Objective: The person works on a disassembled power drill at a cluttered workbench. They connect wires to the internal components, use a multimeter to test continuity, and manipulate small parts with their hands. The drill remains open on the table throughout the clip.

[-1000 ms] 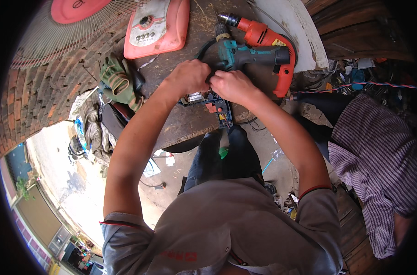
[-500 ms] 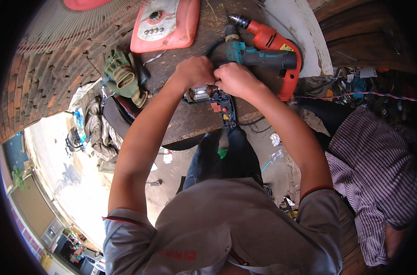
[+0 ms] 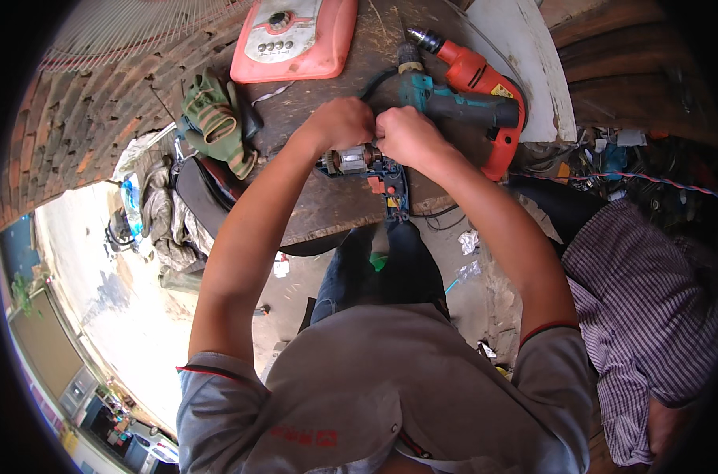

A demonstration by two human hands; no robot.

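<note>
My left hand [image 3: 343, 125] and my right hand [image 3: 410, 136] are closed, almost touching, just above an opened power tool. Both sets of fingertips are pinched, but whatever is between them is too small or hidden to make out. Below the hands, the tool's silver motor [image 3: 349, 159] lies exposed in its casing. The dark blue handle half [image 3: 395, 199], with red and yellow parts inside, points toward me at the table's near edge. My knuckles hide the far side of the tool.
Beyond my right hand lie a teal and black drill [image 3: 454, 103] and an orange-red drill [image 3: 473, 71]. A pink and white control panel [image 3: 296, 39] rests at the back of the worn wooden table [image 3: 319, 217]. Camouflage gloves [image 3: 217, 122] sit left. A person in a checked shirt [image 3: 643, 292] is at right.
The whole view has shifted slightly, so things on the table appear a little lower and to the right. Both hands stay pinched together over the opened tool, with only slight finger movement.
</note>
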